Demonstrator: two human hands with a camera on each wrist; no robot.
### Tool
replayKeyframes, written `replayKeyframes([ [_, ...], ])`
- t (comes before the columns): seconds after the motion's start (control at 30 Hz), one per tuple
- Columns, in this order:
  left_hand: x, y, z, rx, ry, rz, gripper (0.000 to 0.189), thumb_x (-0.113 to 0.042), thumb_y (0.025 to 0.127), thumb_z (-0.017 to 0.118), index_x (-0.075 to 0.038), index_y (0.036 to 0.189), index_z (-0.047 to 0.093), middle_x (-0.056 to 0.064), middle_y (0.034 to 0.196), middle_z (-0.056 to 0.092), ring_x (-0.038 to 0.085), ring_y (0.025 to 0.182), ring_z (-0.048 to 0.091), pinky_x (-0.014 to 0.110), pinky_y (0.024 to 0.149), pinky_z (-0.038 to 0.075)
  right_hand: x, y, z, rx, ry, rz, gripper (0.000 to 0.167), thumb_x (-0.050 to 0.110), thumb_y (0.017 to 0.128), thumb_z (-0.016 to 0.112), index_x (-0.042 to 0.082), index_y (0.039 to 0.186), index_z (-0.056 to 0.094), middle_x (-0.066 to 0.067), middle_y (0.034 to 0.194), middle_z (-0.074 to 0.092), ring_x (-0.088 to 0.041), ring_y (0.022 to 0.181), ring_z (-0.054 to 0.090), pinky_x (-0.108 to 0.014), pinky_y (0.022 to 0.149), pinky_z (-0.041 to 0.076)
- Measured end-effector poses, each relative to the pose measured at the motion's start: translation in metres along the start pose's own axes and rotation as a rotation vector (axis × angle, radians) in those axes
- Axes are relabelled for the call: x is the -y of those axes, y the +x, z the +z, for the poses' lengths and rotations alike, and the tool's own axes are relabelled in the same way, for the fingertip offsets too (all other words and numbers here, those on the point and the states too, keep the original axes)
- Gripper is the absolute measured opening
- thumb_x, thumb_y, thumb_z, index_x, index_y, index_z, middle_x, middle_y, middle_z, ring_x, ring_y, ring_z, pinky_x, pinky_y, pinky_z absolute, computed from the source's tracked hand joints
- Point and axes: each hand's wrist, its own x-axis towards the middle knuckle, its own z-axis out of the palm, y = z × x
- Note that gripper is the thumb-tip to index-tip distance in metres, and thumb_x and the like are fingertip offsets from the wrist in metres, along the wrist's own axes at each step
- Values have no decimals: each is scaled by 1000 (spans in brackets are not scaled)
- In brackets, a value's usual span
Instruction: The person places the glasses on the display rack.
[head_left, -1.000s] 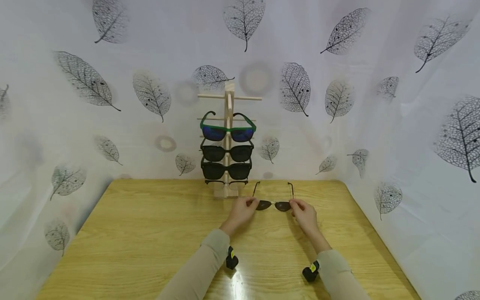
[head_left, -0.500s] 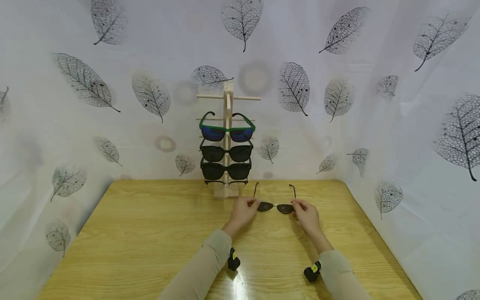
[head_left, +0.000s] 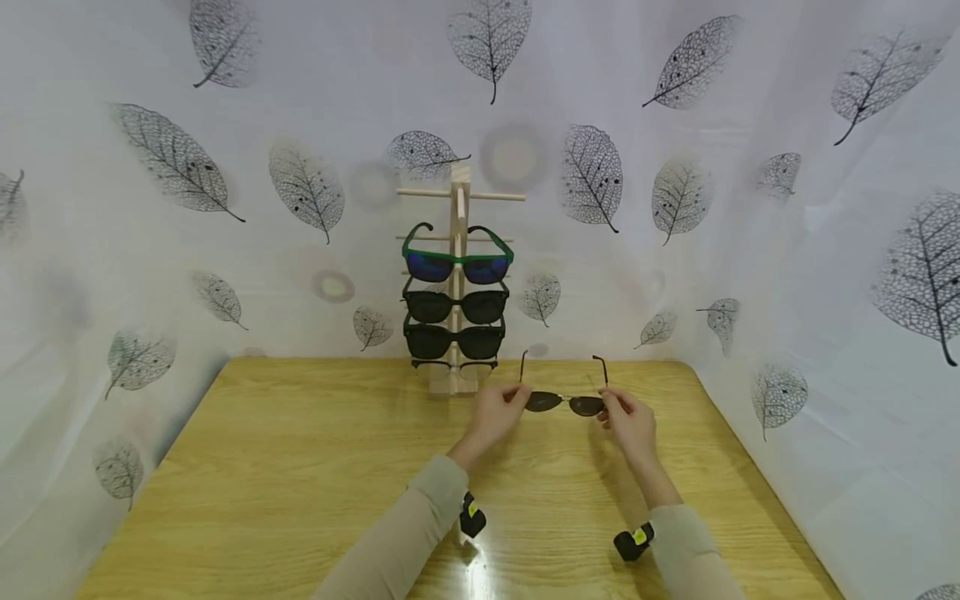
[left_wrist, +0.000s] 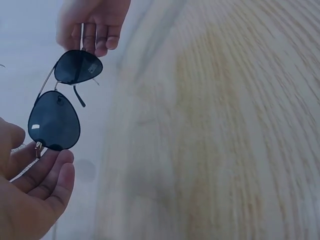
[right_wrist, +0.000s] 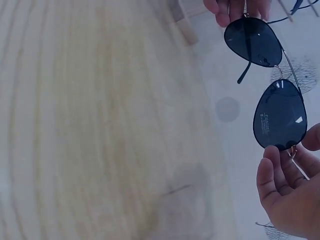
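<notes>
A pair of dark aviator sunglasses (head_left: 543, 402) with a thin metal frame is held between both hands, its temples unfolded and pointing away toward the wall. My left hand (head_left: 497, 417) pinches the left hinge end between thumb and fingers; in the left wrist view its fingers (left_wrist: 47, 175) sit just under the lens. At the other hinge, my right hand (head_left: 632, 423) pinches the frame, and the right wrist view shows fingertips (right_wrist: 272, 155) at the lower lens edge. Small printed lettering marks one lens (right_wrist: 280, 115) there.
A wooden display stand (head_left: 460, 212) rises at the back of the table (head_left: 300, 467), left of the sunglasses. It carries green-framed sunglasses (head_left: 458, 260), two black pairs (head_left: 456, 307) below, and thin-rimmed glasses (head_left: 454, 367) lowest. A leaf-patterned curtain (head_left: 360, 75) hangs behind.
Both hands have moved a little to the right with the aviator sunglasses, which also sit slightly higher in the head view. The pinch at both hinge ends stays the same.
</notes>
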Motion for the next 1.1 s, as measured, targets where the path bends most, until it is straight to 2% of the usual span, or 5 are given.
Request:
replayKeyframes([
  [0.33,-45,-1,-8,-22,-1,33,30,-31,105,66,-11,122,80,6,111,81,23,100,75,42,90,61,35,-3,-16,-109,116,-50,32,20,107,60,-4,123,73,13,69,69,-3,62,65,-18,62,57],
  [0.57,-77,-1,-17,-101,-14,125,25,-26,102,70,-10,117,82,5,99,82,18,86,75,30,79,59,61,-6,-28,-143,198,-147,28,14,107,61,-7,120,73,11,67,70,-4,61,66,-18,61,57],
  [0.8,-103,0,-32,-174,14,237,21,-23,100,73,-8,109,84,5,91,82,17,76,75,27,72,60,82,-7,-34,-147,275,-195,20,14,106,62,1,112,76,8,69,70,-8,64,67,-18,61,57],
  [0.93,-114,-1,-41,-164,6,244,20,-22,101,72,-9,111,84,5,91,82,16,76,75,27,72,60,91,-9,-35,-163,294,-252,17,13,106,63,4,107,78,6,71,72,-8,63,68,-19,60,57],
  [1.1,-125,-2,-51,-154,-23,250,22,-22,102,72,-8,114,83,6,93,82,15,76,75,24,70,60,106,-11,-37,-165,285,-305,20,15,106,63,2,110,78,6,73,72,-10,65,68,-19,61,58],
])
